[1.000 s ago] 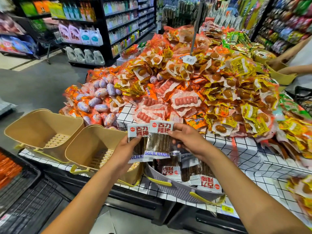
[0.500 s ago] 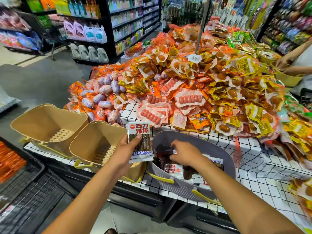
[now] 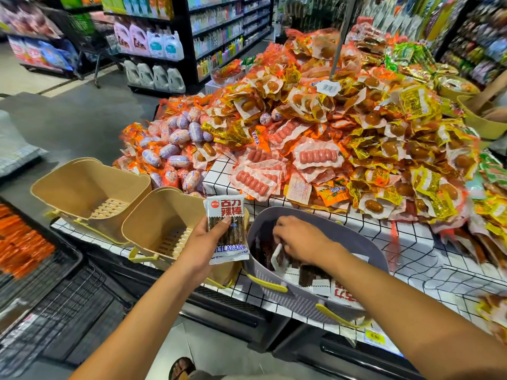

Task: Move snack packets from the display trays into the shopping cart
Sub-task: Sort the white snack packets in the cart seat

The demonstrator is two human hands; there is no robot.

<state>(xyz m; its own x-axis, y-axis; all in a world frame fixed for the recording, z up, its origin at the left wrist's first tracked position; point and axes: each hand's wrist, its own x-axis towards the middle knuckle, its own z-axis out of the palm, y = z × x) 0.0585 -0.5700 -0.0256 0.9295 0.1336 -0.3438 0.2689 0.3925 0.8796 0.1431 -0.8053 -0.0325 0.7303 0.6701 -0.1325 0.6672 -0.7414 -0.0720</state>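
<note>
**A:** L hand (image 3: pixel 204 248)?

**B:** Grips one snack pkt (image 3: pixel 227 229) upright. Thumb's pressed across the front, other fingers are behind it, hidden. White top w/ red and black print, dark sticks showing thru. It's up off the table, at 9 o'clock of the grey tray (image 3: pixel 365 242), just over the nearer beige tray (image 3: pixel 153 218).

**A:** R hand (image 3: pixel 299 239)?

**B:** Down inside the grey tray, toward its 11 o'clock side. Fingers bent, tips in among the loose pkts (image 3: pixel 312 275) there. Can't tell if they pinch one.

**A:** Cart?

**B:** Shopping cart (image 3: pixel 55 297), black wire, at 8 o'clock of the view, well apart from both hands.

**A:** Anything else?

**B:** 2nd beige tray (image 3: pixel 90 185) at 9 o'clock of the first, slotted floor. All 3 trays sit on the grid-cloth table (image 3: pixel 411 256). Big sausage-pkt heap (image 3: pixel 315 154) from 12 to 2 o'clock beyond the grey tray.
</note>
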